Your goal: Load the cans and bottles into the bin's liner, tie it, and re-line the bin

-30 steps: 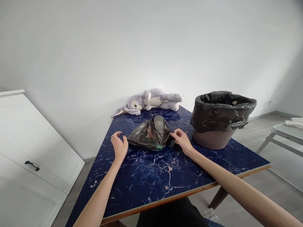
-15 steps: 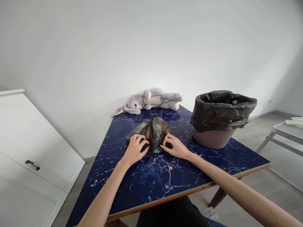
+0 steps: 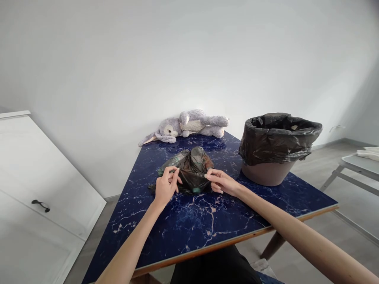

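Note:
A thin black plastic bag with bulky contents lies on the blue marbled table in front of me. Green and brownish-orange patches show through its film; what is inside cannot be made out. My left hand pinches the bag's near left edge between thumb and fingers. On the opposite side, my right hand grips the edge the same way. Between the two hands the film is drawn taut and slightly raised.
A plush bunny lies on its side at the table's far edge. To the right stands a pinkish bin with a black liner folded over its rim. A white cabinet is at the left, a grey folding rack at the right.
Both hands have closed on the bag's near edge and lifted it, stretching the film between them. Earlier the fingers rested at the bag's sides. Bunny and bin have not moved.

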{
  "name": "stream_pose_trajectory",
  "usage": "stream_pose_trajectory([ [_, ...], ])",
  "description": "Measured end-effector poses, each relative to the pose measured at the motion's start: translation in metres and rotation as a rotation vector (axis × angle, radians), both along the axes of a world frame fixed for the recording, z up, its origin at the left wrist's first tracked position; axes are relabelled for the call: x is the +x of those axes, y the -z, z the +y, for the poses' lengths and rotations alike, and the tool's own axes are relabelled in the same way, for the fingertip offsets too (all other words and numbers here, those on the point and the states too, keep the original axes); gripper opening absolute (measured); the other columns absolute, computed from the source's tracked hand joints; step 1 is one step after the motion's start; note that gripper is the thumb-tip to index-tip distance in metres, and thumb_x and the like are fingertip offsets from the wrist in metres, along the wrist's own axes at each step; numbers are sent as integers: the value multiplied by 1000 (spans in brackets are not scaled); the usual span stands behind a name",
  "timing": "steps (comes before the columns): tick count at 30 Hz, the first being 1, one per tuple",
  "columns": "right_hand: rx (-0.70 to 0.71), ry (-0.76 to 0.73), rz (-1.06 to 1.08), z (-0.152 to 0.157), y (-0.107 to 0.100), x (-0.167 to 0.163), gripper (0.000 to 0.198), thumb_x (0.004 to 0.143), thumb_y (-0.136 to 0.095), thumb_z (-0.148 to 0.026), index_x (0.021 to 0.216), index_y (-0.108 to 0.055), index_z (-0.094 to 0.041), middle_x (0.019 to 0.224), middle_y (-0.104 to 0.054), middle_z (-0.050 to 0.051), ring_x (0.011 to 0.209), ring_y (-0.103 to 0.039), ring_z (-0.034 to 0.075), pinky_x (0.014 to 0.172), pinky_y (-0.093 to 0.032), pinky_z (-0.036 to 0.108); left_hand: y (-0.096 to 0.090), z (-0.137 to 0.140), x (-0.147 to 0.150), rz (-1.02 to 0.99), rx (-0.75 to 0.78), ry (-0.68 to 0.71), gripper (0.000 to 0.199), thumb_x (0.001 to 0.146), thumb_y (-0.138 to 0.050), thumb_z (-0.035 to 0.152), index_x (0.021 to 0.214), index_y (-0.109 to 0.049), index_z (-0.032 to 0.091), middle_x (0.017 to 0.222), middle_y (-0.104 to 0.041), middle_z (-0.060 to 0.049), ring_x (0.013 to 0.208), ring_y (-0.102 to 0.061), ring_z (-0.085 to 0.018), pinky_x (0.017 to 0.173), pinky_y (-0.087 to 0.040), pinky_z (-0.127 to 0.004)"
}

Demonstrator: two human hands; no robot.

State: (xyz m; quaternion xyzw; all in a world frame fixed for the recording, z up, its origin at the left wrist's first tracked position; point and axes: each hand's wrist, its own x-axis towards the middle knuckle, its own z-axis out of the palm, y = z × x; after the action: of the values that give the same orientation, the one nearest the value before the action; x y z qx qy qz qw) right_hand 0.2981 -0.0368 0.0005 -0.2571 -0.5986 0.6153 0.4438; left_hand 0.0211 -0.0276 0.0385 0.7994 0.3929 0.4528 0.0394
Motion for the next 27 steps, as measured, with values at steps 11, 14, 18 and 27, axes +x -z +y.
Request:
stream_pose_trajectory([
  [11, -116, -33, 318, -2, -10, 10, 61, 83, -85, -62, 79, -37, -25, 55, -44, -12, 38, -28, 6, 48, -25, 24, 1, -3, 12, 33, 159, 185, 35, 107, -51, 17, 130, -28, 30, 159, -52, -22, 147, -57, -29, 116, -49, -59],
  [14, -132, 8, 332, -2, -10, 11, 59, 80, -87, -61, 80, -40, -26, 56, -44, -12, 40, -28, 7, 48, -25, 24, 1, -3, 9, 80, 207, 143, 34, 99, -58, 15, 123, -38, 26, 143, -57, -21, 137, -61, -31, 109, -52, -57],
  [18, -143, 82, 315, -2, -10, 12, 54, 79, -86, -62, 83, -45, -27, 58, -49, -10, 43, -33, 9, 49, -27, 26, -2, -6, 4, 254, 167, 158, 12, 94, -63, 21, 96, -52, 26, 97, -67, -6, 94, -71, -24, 85, -57, -39],
  [27, -117, 231, 267, 3, -7, 13, 51, 77, -75, -76, 91, -57, -31, 90, -76, 0, 46, -32, 11, 49, -31, 31, 5, -1, -1, 493, -10, 125, 31, 89, -78, 50, 92, -60, 25, 66, -63, 4, 55, -61, -17, 52, -35, -28],
])
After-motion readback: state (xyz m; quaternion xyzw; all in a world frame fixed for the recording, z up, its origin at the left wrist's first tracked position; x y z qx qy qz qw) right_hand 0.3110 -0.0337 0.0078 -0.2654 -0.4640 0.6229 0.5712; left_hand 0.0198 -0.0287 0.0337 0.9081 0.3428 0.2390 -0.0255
